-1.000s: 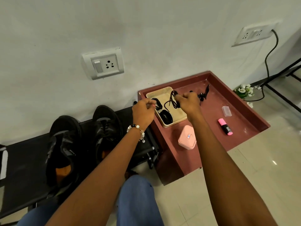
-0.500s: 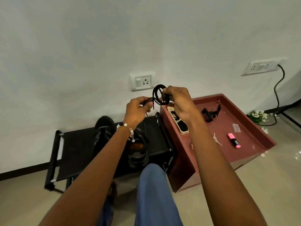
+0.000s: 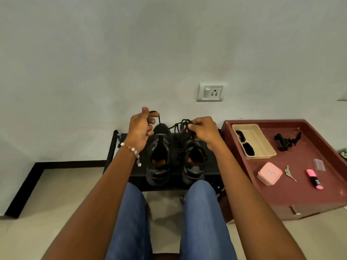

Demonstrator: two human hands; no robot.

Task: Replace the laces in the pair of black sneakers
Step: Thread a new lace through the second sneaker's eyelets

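Two black sneakers stand side by side on a low black rack point(image 3: 210, 177), toes toward the wall: the left sneaker point(image 3: 158, 158) and the right sneaker point(image 3: 193, 162), both with orange insoles showing. Above them I hold a black lace point(image 3: 178, 126). My right hand point(image 3: 203, 131) grips its bunched loops over the right sneaker. My left hand point(image 3: 141, 126) pinches one end of the lace between thumb and forefinger, above the left sneaker's toe. A short stretch of lace runs between my hands.
A maroon tray table point(image 3: 293, 201) stands to the right with a beige bin point(image 3: 262, 145) holding more black laces, a pink box point(image 3: 269, 176), a pink highlighter point(image 3: 315, 182), a key and a black clamp. My knees in jeans are below the rack. A wall socket point(image 3: 211, 91) is behind.
I have carried the lace from over the beige bin leftward to above the sneakers, and my view has swung to centre on the shoes. The loops have loosened and spread between my hands.
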